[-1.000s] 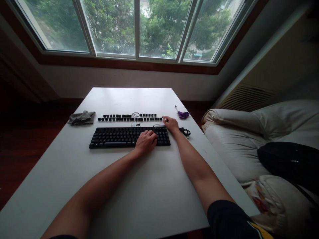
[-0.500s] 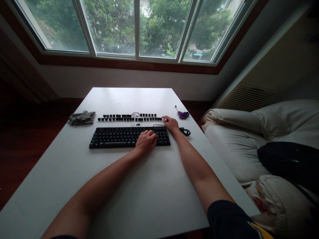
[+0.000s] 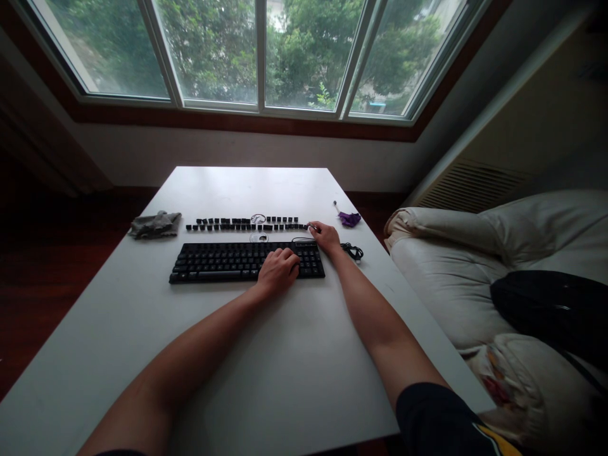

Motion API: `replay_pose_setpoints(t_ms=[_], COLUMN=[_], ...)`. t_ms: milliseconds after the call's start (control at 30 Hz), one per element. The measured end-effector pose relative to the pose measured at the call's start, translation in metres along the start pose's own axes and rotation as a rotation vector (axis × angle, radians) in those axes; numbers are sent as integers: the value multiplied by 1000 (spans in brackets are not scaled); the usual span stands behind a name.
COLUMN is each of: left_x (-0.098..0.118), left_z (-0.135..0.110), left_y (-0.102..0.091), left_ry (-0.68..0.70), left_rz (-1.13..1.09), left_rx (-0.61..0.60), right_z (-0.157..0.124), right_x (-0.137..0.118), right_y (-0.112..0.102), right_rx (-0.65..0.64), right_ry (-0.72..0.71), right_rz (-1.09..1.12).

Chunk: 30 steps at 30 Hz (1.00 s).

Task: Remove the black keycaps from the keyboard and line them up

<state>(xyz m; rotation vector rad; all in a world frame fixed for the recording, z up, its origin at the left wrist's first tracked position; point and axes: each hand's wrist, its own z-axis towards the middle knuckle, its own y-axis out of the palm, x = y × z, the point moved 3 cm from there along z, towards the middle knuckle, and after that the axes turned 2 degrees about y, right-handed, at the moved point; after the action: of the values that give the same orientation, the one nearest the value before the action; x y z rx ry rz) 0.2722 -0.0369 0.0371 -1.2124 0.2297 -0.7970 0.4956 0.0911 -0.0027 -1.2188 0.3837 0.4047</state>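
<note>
A black keyboard (image 3: 218,261) lies on the white table (image 3: 266,354). Resting on its right part is my left hand (image 3: 278,271), with bent fingers apart over the keys and nothing visible in them. Behind the keyboard, loose black keycaps (image 3: 228,225) stand in two rows. At the right end of the nearer row is my right hand (image 3: 325,236), its thumb and fingers pinched on something small and dark with a pale glint, too small to name. The hand hides part of it.
A grey cloth (image 3: 156,225) lies at the left edge. On the right are a purple cloth-like item (image 3: 349,219) beside a thin white stick and a coiled black cable (image 3: 352,252). Clear round pieces (image 3: 259,238) lie near the keycaps. A cream sofa (image 3: 437,278) stands to the right.
My right fingertips have shifted very slightly at the end of the keycap row. My left hand stays in place on the keyboard.
</note>
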Motion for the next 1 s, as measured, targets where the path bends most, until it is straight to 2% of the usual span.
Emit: replay_pose_setpoints(t_ms=[333, 600, 1000], left_x=[1, 0, 1], left_z=[0, 1, 1], left_y=[-2, -1, -1], left_ry=[-17, -11, -11], left_rz=[-10, -6, -11], left_rx=[-8, -12, -6], right_z=[-3, -4, -1], right_x=[-8, -8, -5], right_y=[-6, -4, -1], right_rx=[-2, -28, 1], right_ry=[-6, -66, -6], right_rz=[49, 101, -8])
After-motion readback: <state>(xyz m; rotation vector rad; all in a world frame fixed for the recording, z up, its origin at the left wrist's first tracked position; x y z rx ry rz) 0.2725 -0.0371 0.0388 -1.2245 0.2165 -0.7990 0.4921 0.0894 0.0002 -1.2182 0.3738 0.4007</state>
